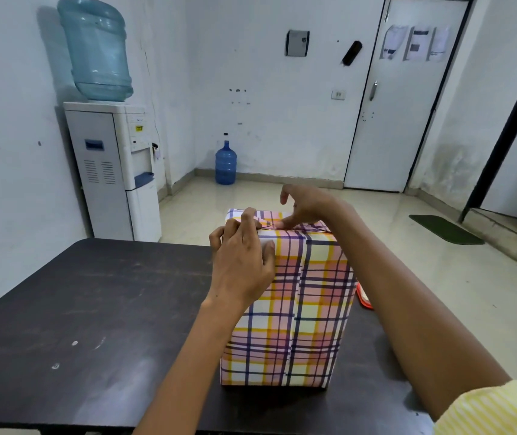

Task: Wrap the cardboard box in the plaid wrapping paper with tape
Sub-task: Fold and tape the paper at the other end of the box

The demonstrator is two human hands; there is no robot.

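fingers (248, 215) of the left hand (241, 262) are bent over the top left edge of the box (294, 312), their tips down on the folded paper of the top face, while the thumb lies flat against the near face – so this hand clasps the upper left corner. the right hand (309, 208) reaches over from the right. its thumb (283, 225) presses on the fold line at the near top edge, just beside the left fingertips, and its other fingers are lifted, loosely curled and holding nothing. whether a piece of tape lies under the thumb cannot be told.

the box stands upright near the right end of a dark table (94, 309), fully covered in the plaid wrapping paper (323, 268) – pink, yellow and cream squares crossed by dark purple lines. a vertical overlap seam runs down the near face. on top, the paper is folded into flaps that meet near the hands.

a red-edged object (364, 297) peeks out just behind the box's right side, mostly hidden. a yellow striped sleeve (495, 412) shows at the lower right. beyond the table stand a white water dispenser (115, 171) with a pale blue bottle on it, a blue water bottle (225, 163) on the floor by the far wall, a white door (407, 98) with papers on it, and a green mat (445, 229).
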